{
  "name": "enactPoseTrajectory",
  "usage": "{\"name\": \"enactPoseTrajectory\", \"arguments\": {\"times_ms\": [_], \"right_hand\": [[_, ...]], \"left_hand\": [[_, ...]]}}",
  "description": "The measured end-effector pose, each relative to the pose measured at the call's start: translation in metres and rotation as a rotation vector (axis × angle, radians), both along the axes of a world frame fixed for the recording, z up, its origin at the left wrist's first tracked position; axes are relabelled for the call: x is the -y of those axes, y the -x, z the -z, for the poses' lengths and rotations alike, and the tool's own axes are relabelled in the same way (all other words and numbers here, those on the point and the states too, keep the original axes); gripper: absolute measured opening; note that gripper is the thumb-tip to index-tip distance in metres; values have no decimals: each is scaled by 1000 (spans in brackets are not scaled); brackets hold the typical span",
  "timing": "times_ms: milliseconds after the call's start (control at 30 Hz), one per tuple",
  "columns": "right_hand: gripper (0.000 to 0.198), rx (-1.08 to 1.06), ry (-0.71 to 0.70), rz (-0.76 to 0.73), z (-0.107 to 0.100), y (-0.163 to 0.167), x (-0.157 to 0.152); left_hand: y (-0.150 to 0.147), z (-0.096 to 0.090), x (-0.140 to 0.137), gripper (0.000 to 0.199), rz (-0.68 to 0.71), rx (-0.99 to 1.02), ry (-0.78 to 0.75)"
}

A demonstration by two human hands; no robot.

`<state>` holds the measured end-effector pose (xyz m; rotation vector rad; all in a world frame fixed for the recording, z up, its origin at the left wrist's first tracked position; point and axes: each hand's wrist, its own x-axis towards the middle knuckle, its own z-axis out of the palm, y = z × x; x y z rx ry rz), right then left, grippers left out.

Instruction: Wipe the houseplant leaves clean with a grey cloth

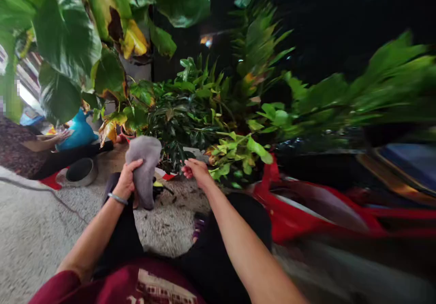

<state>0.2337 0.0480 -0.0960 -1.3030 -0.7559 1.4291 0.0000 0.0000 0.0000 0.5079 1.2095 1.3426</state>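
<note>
A soft grey plush cloth piece [146, 172], wide at the top and narrower below, is upright in my left hand [126, 179]. The thumb presses on its face, and the fingers are behind it. To the right, apart from the cloth, my right hand [197, 172] is raised with its fingers curled and the fingertips pinched together. Whatever those fingertips may hold is too small to make out. Leafy potted plants [190, 113] stand just beyond both hands.
At the right lies an open red bag [306, 208], blurred. On the left, another person's hand [63, 136] touches a blue bulging bag [80, 129], near a dark round pot [81, 172]. A cable [30, 186] crosses the concrete floor [34, 236]. Large leaves [68, 36] hang overhead.
</note>
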Motion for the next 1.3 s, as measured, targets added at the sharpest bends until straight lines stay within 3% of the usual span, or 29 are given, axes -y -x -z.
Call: {"name": "enactPoseTrajectory", "arguments": {"times_ms": [100,200,300,400,500,600,700,767,867,1000,1067,1167,1300], "right_hand": [[14,2,-9,-17,-1,-2,2],[15,-2,-26,-19,-2,-2,3],[13,1,-27,-1,-2,-1,3],[12,18,-9,28,0,-1,3],[12,34,12,35,3,-3,3],[13,38,23,13,4,-2,2],[10,37,9,-11,1,1,1],[10,35,-10,-22,-2,3,2],[10,42,-21,-17,-5,4,5],[9,76,14,23,-3,-1,7],[10,90,32,31,-1,-3,7],[12,102,46,15,0,-4,6],[11,123,54,-2,3,3,4]], "left_hand": [[2,-37,-30,39,-41,48,-245],[-6,-44,-58,36,-27,68,-286],[-18,-15,-57,34,10,2,-99],[-20,26,-22,33,124,-81,145],[-11,39,11,29,214,-55,210],[-1,13,8,31,135,11,29],[0,-22,-25,34,41,63,-170],[-7,-31,-45,34,34,76,-220],[-20,-13,-48,33,87,24,-160],[-24,34,-6,25,249,-67,98],[-17,42,13,19,308,-55,186],[-9,22,15,24,290,-16,144],[-26,-33,-26,33,238,64,-155]]}}
